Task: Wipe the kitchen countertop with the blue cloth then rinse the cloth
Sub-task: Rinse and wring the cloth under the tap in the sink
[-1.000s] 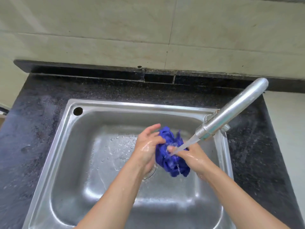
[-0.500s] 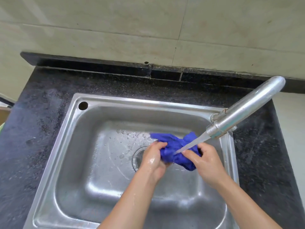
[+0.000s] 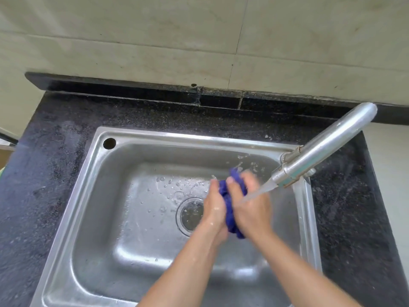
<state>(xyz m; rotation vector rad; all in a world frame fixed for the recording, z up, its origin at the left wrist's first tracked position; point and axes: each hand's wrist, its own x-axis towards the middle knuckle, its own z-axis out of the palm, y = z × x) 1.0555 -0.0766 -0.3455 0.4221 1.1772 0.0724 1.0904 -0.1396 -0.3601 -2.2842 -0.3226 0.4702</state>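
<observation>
Blue cloth (image 3: 230,209) sits bunched between both palms over the sink (image 3: 137,218), right hand (image 3: 251,207) under the tap (image 3: 318,149) stream, left hand (image 3: 213,209) pressing; fingers clamped on it to work water through.

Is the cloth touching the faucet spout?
Apart. The head view shows the cloth bunched between both hands, with a clear gap to the spout, bridged only by the water stream.

Glossy steel sink (image 3: 137,138); speckled dark stone countertop (image 3: 55,151); crumpled blue cloth (image 3: 229,209).
</observation>
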